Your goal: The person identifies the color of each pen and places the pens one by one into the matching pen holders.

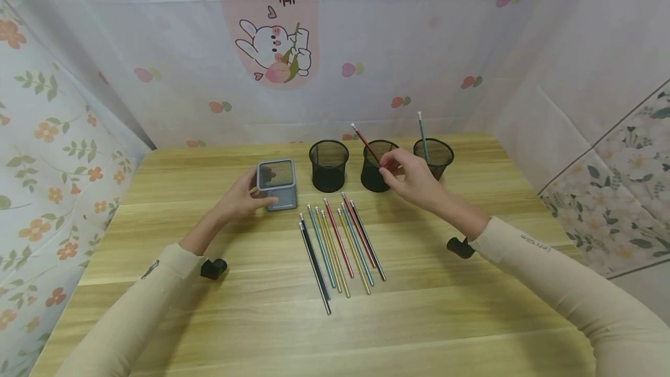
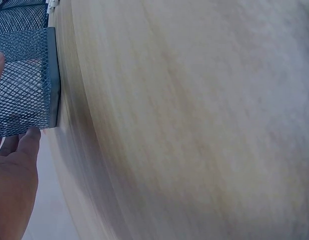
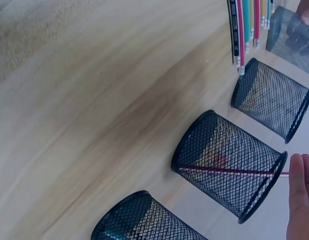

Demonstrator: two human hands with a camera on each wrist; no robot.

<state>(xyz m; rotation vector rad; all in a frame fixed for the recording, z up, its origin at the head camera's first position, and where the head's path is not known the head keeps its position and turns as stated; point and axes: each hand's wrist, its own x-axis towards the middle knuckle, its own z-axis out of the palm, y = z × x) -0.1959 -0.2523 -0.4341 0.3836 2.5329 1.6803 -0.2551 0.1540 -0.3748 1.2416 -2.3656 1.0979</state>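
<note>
My left hand [image 1: 242,194] grips a grey square mesh pencil holder [image 1: 283,198], thumb on its front and fingers around its left side. In the left wrist view the holder's mesh wall [image 2: 24,80] shows above the fingers. With its fingertips at the rim of the middle black round mesh cup [image 1: 373,179], my right hand [image 1: 413,179] pinches a red pencil [image 1: 364,141], white eraser end up and leaning left. The right wrist view shows this pencil [image 3: 229,171] running down inside the cup to its base.
Several red, blue, yellow and black pencils [image 1: 340,249] lie side by side on the wooden table [image 1: 439,319]. A black mesh cup [image 1: 328,178] stands left of the middle one. The right-hand cup [image 1: 444,156] holds a blue pencil [image 1: 421,132]. Behind hangs a printed curtain [image 1: 377,28].
</note>
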